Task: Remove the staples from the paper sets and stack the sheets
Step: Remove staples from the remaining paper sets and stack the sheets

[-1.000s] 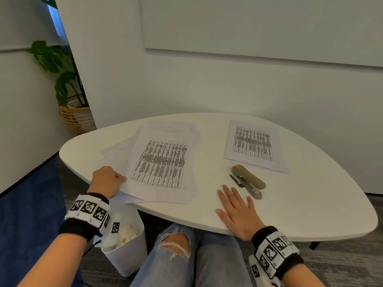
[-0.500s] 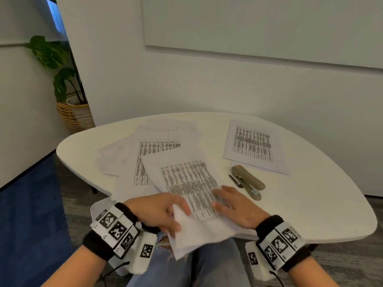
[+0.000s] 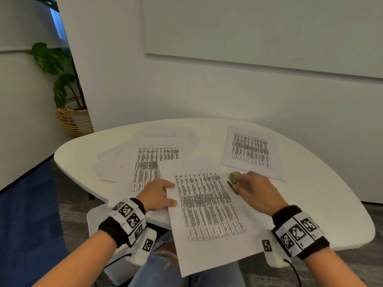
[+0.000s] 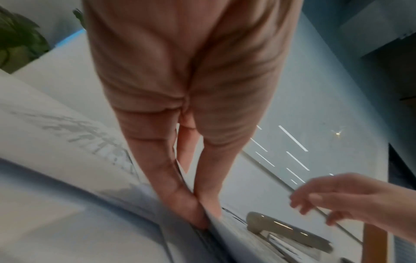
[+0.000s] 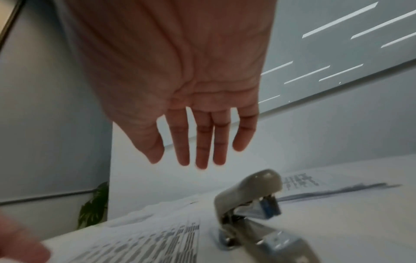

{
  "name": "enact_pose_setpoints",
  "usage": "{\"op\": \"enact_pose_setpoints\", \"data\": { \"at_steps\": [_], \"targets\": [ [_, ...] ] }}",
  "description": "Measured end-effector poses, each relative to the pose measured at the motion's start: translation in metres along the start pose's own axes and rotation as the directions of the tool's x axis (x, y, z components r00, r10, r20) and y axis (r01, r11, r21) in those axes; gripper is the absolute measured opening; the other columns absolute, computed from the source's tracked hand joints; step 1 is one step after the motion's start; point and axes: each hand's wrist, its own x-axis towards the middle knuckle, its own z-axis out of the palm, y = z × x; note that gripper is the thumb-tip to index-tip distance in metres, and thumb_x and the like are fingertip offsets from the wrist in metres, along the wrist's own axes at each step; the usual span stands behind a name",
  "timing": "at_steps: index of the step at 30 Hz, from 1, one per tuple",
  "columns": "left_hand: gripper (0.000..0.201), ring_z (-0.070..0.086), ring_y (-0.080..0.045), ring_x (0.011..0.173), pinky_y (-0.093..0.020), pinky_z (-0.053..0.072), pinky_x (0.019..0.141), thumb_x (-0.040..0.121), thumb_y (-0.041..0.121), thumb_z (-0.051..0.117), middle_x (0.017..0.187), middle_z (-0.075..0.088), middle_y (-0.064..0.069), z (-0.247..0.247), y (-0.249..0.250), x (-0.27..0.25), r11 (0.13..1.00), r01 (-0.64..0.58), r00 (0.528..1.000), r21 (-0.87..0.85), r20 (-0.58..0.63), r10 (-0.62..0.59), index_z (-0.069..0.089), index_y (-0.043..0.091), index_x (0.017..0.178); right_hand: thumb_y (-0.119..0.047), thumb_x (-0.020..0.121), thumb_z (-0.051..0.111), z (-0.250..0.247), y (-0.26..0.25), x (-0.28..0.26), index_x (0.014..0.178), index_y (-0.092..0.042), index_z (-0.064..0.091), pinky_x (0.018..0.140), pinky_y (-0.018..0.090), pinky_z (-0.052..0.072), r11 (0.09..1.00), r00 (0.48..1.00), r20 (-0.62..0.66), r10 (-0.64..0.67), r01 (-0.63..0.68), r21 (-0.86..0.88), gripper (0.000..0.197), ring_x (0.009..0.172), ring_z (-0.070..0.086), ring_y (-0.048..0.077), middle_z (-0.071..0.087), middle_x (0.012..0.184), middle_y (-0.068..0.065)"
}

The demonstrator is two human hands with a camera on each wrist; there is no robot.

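Pale walls behind, blue carpet off to the left. White rounded desk (image 3: 310, 204), smooth and matte, carrying loose printed sheets. Largest on it: fanned pile of sheets (image 3: 145, 158) at the left, edges askew, top one showing a dense black table. Near centre, paper set (image 3: 207, 208), white with a ruled grid of small print, long axis running from the near edge away and slightly left, near end hanging off the desk edge over denim-clad knees. At far right, single flat stack (image 3: 251, 151), lying square, long axis pointing away. Beside the paper set's right edge, stapler (image 5: 249, 201), grey-beige rounded plastic top over a metal base, nose tilted up, long axis lying roughly parallel to that edge. Left hand (image 3: 156, 195) pinching the paper set's left edge between thumb and fingers. Right hand (image 3: 257, 191) spread flat, fingers straight and slightly apart, hovering just above the stapler, holding nothing.
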Motion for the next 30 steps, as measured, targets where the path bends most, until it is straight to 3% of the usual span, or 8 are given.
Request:
{"op": "enact_pose_setpoints", "data": {
  "at_steps": [5,13,16,21,24,26,28,30],
  "targets": [
    [0.070,0.066,-0.031,0.099,-0.043,0.056,0.086,0.074,0.013,0.080,0.126,0.058,-0.011,0.019,0.012,-0.006,0.998,-0.050,0.994,0.034,0.094,0.047,0.048,0.013,0.137,-0.041,0.090,0.056,-0.001,0.029,0.023,0.136,-0.017,0.041,0.098,0.039,0.044,0.931,0.942,0.158,0.295,-0.246,-0.270,0.055,0.119,0.046,0.026,0.040,0.133,0.010],
    [0.071,0.067,-0.028,0.097,-0.038,0.057,0.082,0.077,0.009,0.076,0.126,0.060,-0.008,0.020,0.023,-0.009,0.978,-0.062,0.979,0.198,0.202,0.022,0.045,0.014,0.140,-0.015,0.095,0.046,-0.006,0.049,0.028,0.118,-0.004,0.050,0.075,0.025,0.038,0.930,0.905,0.240,0.351,-0.307,-0.204,0.025,0.087,0.048,0.021,0.059,0.115,0.015],
    [0.066,0.063,-0.022,0.082,-0.025,0.056,0.065,0.080,0.008,0.073,0.132,0.054,-0.005,0.014,0.028,-0.011,0.951,-0.095,0.977,0.294,0.210,0.033,0.047,0.021,0.139,-0.016,0.096,0.044,-0.015,0.053,0.029,0.114,-0.001,0.048,0.073,0.029,0.040,0.921,0.910,0.170,0.378,-0.352,-0.166,0.024,0.085,0.050,0.024,0.058,0.112,0.017],
    [0.062,0.060,-0.015,0.071,-0.023,0.056,0.071,0.080,0.017,0.074,0.119,0.061,-0.004,0.012,0.037,-0.010,0.926,-0.139,0.925,0.351,0.380,-0.005,0.050,0.025,0.136,-0.014,0.096,0.047,-0.032,0.040,0.027,0.122,-0.001,0.046,0.076,0.030,0.039,0.945,0.941,0.087,0.327,-0.325,-0.032,0.029,0.092,0.053,0.030,0.057,0.114,0.017],
    [0.080,0.060,-0.020,0.098,-0.031,0.047,0.090,0.082,0.043,0.069,0.124,0.060,-0.008,0.013,0.048,-0.013,0.848,-0.152,0.915,0.508,0.396,-0.073,0.028,0.025,0.149,-0.013,0.095,0.047,-0.028,0.028,0.028,0.121,-0.003,0.048,0.079,0.032,0.043,0.964,0.953,0.150,0.265,-0.258,-0.061,0.027,0.094,0.054,0.029,0.057,0.114,0.015],
    [0.091,0.040,-0.026,0.132,-0.040,0.035,0.107,0.083,0.059,0.059,0.150,0.034,-0.009,0.014,0.052,-0.012,0.710,-0.127,0.974,0.692,0.223,-0.043,0.012,0.023,0.152,-0.013,0.095,0.046,-0.019,0.024,0.030,0.119,-0.005,0.049,0.078,0.032,0.044,0.969,0.951,0.195,0.240,-0.225,-0.097,0.026,0.091,0.054,0.026,0.057,0.113,0.014],
    [0.090,0.023,-0.032,0.142,-0.047,0.026,0.112,0.084,0.063,0.053,0.157,0.013,-0.014,0.016,0.056,-0.010,0.603,-0.083,0.996,0.793,0.082,0.028,0.010,0.024,0.152,-0.015,0.095,0.046,-0.009,0.021,0.032,0.120,-0.006,0.048,0.076,0.030,0.042,0.970,0.946,0.230,0.229,-0.203,-0.132,0.026,0.088,0.052,0.022,0.057,0.114,0.012],
    [0.083,0.015,-0.031,0.144,-0.050,0.021,0.114,0.087,0.061,0.051,0.159,0.005,-0.009,0.023,0.058,-0.003,0.597,-0.156,0.988,0.787,0.125,0.094,0.016,0.023,0.152,-0.017,0.095,0.046,-0.001,0.020,0.033,0.120,-0.008,0.047,0.079,0.030,0.043,0.965,0.935,0.266,0.234,-0.190,-0.181,0.027,0.090,0.052,0.022,0.055,0.115,0.011]
  ]
}}
